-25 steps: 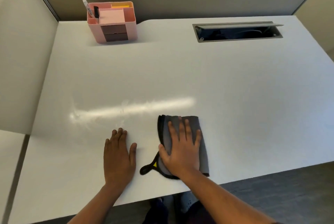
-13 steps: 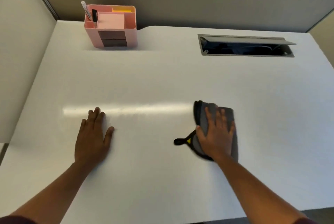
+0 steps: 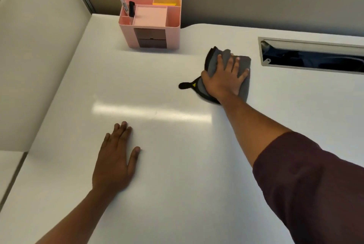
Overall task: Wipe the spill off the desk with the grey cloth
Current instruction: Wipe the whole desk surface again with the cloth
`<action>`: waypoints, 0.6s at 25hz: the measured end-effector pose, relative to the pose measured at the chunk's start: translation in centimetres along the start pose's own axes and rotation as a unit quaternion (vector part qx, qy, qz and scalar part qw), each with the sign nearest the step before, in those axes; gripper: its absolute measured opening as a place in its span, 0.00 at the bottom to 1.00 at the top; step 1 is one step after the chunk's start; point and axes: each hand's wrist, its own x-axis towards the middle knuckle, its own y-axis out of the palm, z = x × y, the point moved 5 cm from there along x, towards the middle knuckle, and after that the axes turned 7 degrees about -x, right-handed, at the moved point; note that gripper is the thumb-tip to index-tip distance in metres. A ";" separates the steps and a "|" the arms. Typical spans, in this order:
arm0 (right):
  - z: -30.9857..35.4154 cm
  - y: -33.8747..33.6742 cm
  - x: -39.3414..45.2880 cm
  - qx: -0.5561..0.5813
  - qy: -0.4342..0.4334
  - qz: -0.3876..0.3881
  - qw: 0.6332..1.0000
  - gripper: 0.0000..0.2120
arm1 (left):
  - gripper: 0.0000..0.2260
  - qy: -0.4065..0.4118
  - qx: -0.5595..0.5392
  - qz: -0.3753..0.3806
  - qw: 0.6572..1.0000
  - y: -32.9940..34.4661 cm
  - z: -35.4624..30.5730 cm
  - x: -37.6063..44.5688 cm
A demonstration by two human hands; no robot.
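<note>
The folded grey cloth (image 3: 244, 62), with a black edge and a black loop sticking out to its left, lies far back on the white desk (image 3: 177, 165). My right hand (image 3: 224, 78) presses flat on top of the cloth, fingers spread, arm stretched forward. My left hand (image 3: 116, 157) rests palm down on the bare desk nearer to me, holding nothing. No spill is visible on the desk; only a bright streak of reflected light crosses its middle.
A pink desk organiser (image 3: 150, 22) with markers and sticky notes stands at the back, left of the cloth. An open cable slot (image 3: 311, 55) is cut into the desk to the cloth's right. Partition walls close the back and left sides.
My right hand has pushed the cloth away from the desk's front edge toward the back, near the organiser and cable slot. My left hand stayed flat on the desk, to the left.
</note>
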 end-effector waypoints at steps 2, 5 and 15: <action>7.7 0.8 -3.7 -0.027 -0.105 0.007 0.994 0.43 | 0.31 0.001 -0.005 -0.016 1.000 -0.2 0.0 -0.2; 16.3 2.6 -12.5 -0.039 -0.267 0.002 0.963 0.43 | 0.33 -0.010 -0.031 -0.060 0.998 -0.7 -0.1 -0.3; 7.2 6.2 -32.6 -0.028 -0.442 -0.020 0.896 0.41 | 0.30 0.020 -0.051 -0.013 0.998 -2.7 1.4 -9.5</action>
